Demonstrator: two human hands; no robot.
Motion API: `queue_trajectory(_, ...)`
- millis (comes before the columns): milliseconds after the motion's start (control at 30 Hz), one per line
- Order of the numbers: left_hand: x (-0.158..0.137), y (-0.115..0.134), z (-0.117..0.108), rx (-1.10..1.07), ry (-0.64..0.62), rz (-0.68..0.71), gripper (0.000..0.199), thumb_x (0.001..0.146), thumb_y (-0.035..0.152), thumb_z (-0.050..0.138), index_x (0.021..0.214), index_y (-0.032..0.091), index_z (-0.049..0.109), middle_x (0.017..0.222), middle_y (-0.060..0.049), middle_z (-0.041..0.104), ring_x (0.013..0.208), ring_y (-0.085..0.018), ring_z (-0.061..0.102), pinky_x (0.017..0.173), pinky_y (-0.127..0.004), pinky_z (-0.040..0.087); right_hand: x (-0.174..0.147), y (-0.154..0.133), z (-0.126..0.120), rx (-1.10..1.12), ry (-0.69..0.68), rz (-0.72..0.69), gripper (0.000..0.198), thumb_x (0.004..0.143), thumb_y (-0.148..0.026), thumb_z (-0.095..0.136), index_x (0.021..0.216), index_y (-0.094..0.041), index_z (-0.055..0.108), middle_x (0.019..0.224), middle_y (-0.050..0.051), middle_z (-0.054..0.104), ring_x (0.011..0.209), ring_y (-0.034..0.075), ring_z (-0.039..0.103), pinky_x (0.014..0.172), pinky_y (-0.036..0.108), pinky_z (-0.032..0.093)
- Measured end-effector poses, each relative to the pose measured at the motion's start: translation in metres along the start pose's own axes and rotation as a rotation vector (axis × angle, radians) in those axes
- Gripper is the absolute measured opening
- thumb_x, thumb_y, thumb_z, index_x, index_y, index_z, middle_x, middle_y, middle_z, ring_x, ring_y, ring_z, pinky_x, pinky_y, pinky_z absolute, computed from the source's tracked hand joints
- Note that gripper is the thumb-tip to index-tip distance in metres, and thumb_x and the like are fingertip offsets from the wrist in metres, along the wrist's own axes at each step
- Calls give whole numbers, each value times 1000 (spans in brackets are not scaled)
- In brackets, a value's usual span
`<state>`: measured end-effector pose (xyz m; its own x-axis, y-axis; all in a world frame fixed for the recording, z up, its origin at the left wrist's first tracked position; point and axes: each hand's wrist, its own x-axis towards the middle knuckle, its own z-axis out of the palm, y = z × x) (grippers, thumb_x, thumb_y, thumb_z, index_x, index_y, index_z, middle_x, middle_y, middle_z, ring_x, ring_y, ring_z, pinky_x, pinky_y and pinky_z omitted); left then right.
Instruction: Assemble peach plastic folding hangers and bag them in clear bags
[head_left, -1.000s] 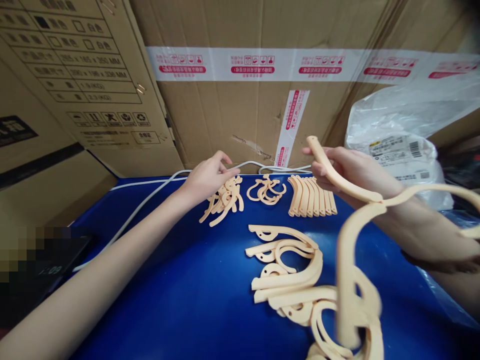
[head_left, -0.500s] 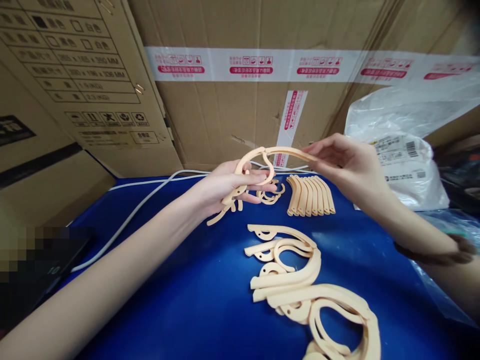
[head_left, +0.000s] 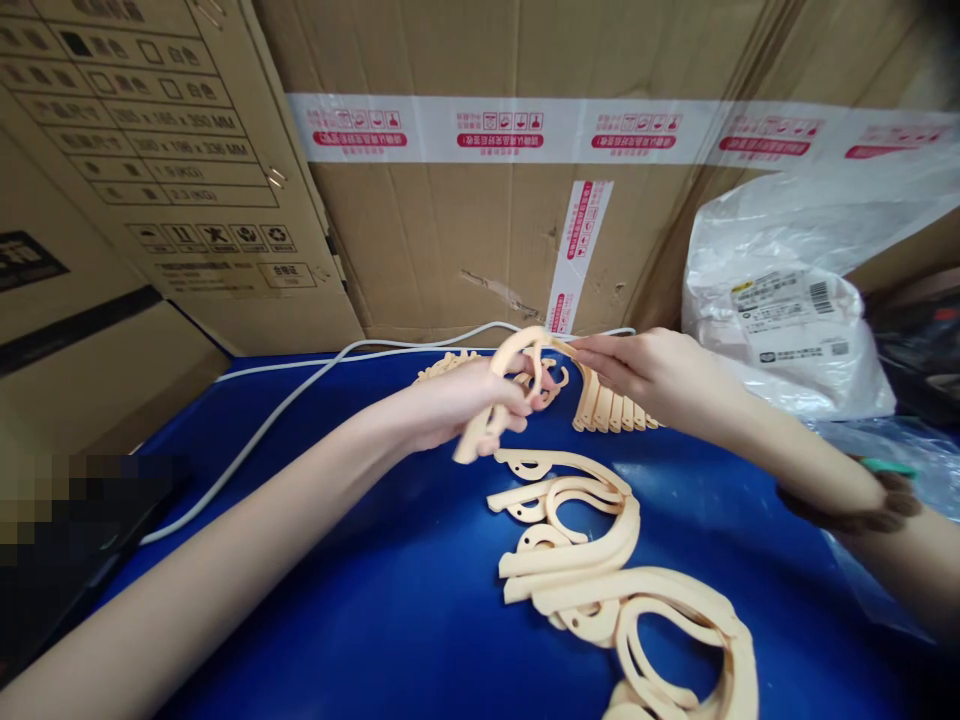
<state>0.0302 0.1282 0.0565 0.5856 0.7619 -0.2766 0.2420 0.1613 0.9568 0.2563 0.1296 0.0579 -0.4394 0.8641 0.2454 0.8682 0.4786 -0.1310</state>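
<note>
A beige plastic folding hanger (head_left: 519,343) is held up between my two hands above the blue table. My left hand (head_left: 454,400) is closed around its left arm and the curved hook piece. The fingers of my right hand (head_left: 660,375) pinch the other arm near its far end, which they partly hide. Just below lie several folded hangers (head_left: 570,580) in a curving, overlapping line. Behind my right hand, a row of loose hanger arms (head_left: 607,408) rests side by side. Loose hook pieces (head_left: 556,382) and other small beige parts (head_left: 448,366) lie behind my left hand.
Large cardboard boxes (head_left: 450,240) wall in the back and left of the blue table (head_left: 360,570). A white cable (head_left: 277,415) runs along the rear and left. At the right are a white plastic bag (head_left: 795,330) and clear wrap. A dark object (head_left: 82,560) sits at left.
Both hands have come down with the hanger, my right hand also moving left. The hanger's arms now bend more sharply toward each other, and the left arm points further downward.
</note>
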Motion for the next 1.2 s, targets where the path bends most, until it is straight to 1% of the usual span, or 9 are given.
queue_trajectory(67,0,-2,1,288,130,-10,32,68,8,57,96,23,48,80,4,52,38,-5,44,29,-17,29,4,13,1,131,-64,50,38,98,-40,39,101,-22,72,84,5,76,72,19,68,63,30,46)
queue_trajectory(133,1,-3,1,465,202,-47,29,72,14,58,98,23,47,74,5,49,35,-6,41,29,-18,27,9,29,4,131,-60,208,40,97,-41,38,96,-20,71,74,4,73,66,19,66,59,30,45)
queue_trajectory(200,3,-4,1,490,208,-70,23,81,28,58,100,24,47,70,5,47,38,-7,42,31,-17,28,13,45,10,21,-32,403,40,95,-40,38,100,-17,70,73,7,72,62,20,65,55,31,44)
queue_trajectory(267,3,-4,0,476,218,-80,32,87,49,55,105,24,48,68,4,48,38,-8,43,31,-17,27,15,58,15,-52,-32,475,38,92,-38,43,101,-15,71,79,11,74,68,24,68,56,32,45)
queue_trajectory(400,2,-3,0,414,247,-104,58,84,75,45,109,23,51,71,1,53,36,-8,42,29,-19,23,14,69,26,-99,-49,459,35,88,-36,48,95,-16,75,90,14,76,81,27,71,65,34,49)
queue_trajectory(633,4,-8,0,324,267,-114,65,79,82,42,102,23,55,68,0,54,35,-9,41,29,-22,22,13,66,36,-149,-81,471,41,88,-36,46,107,-15,76,102,15,76,94,31,71,72,37,50)
queue_trajectory(833,6,-11,-2,246,267,-47,59,80,80,46,99,25,54,75,0,55,36,-8,37,29,-22,22,13,58,38,-124,-109,485,40,88,-31,46,114,-15,71,77,10,76,91,30,72,73,35,49)
queue_trajectory(1033,6,-11,-2,219,262,-57,55,80,77,50,97,24,54,71,1,54,37,-10,41,31,-24,26,14,56,37,-92,-159,493,42,87,-31,47,118,-13,68,79,11,76,94,32,71,74,37,48)
queue_trajectory(1200,7,-11,-2,225,261,-78,56,79,77,51,97,24,54,69,1,54,37,-11,44,31,-24,25,15,53,35,-26,-203,493,37,84,-23,49,114,-12,69,63,4,73,78,24,72,69,30,48)
